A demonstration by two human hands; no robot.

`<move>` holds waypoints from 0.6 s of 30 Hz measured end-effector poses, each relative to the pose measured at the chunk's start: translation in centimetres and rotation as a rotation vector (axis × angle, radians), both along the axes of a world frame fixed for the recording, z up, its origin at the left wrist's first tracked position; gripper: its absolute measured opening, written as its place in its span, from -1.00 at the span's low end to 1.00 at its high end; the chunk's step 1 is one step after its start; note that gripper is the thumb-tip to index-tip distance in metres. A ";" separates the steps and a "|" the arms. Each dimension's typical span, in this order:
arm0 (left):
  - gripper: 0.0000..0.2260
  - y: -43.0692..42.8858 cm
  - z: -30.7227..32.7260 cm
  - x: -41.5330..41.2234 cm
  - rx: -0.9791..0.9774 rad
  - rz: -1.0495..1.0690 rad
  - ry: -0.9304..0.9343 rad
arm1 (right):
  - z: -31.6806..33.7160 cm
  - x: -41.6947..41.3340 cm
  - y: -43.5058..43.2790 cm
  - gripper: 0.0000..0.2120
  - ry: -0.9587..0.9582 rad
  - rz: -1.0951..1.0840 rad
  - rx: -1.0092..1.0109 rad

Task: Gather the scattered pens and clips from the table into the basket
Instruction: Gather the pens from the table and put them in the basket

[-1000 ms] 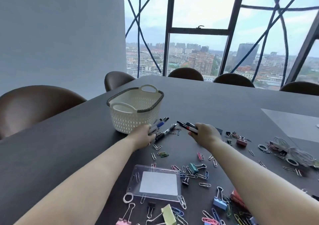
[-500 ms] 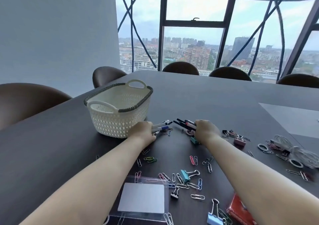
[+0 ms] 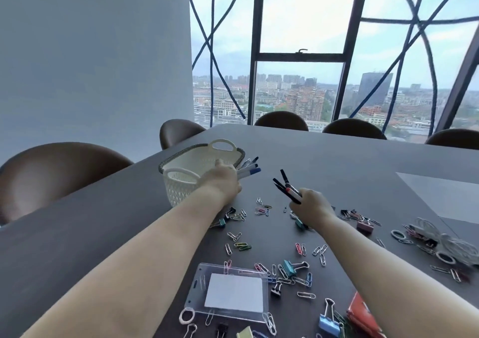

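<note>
A cream lattice basket point(image 3: 181, 182) with a dark braided rim stands on the dark table, left of centre. My left hand point(image 3: 224, 182) grips a bundle of blue-capped pens point(image 3: 248, 169), raised in front of the basket's right side with the tips pointing right. My right hand point(image 3: 309, 205) grips several black pens point(image 3: 286, 188), lifted off the table to the basket's right, tips pointing up and left. Coloured paper clips point(image 3: 261, 210) and binder clips point(image 3: 291, 267) lie scattered on the table between and below my hands.
A clear badge holder point(image 3: 230, 293) with a white card lies near the front edge. A red object point(image 3: 360, 314) and a blue binder clip point(image 3: 329, 323) sit front right. Clips and rings point(image 3: 427, 236) pile at the right. Brown chairs point(image 3: 51, 174) ring the table.
Both hands have lifted their pen bundles off the table. The left hand has risen toward the basket's right side; the right hand has risen beside it.
</note>
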State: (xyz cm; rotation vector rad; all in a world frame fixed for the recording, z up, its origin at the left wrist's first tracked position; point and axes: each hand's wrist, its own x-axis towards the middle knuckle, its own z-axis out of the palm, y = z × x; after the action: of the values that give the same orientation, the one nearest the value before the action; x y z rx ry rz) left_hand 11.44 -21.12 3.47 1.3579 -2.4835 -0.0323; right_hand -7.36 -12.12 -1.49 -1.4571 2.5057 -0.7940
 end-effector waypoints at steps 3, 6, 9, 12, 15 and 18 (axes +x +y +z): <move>-0.67 -0.3 -0.5 1.0 0.046 0.054 -0.122 | 0.7 0.9 0.4 -0.78 -0.012 0.009 -0.033; -0.68 0.1 -1.4 3.5 0.015 0.096 -0.084 | 1.4 1.8 1.0 -0.79 -0.002 0.022 -0.048; -0.77 0.3 -1.9 7.8 0.006 0.098 0.029 | 2.1 3.0 1.9 -0.81 0.005 0.044 -0.059; -0.87 0.7 -2.4 13.1 0.010 -0.012 0.115 | 3.0 4.9 2.7 -0.86 -0.024 0.077 -0.084; -0.86 2.3 -2.6 18.9 0.027 -0.113 0.159 | 4.1 7.9 3.3 -0.88 -0.024 0.145 -0.087; -0.89 4.4 -2.3 23.6 0.073 -0.141 0.206 | 4.9 11.9 3.6 -0.85 -0.046 0.226 -0.097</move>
State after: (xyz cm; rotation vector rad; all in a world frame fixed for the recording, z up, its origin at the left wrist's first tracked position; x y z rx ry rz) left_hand 35.01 -16.72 1.18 1.1413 -2.4183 -0.2825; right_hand 4.52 -8.54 3.39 -1.6948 2.2449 -0.9065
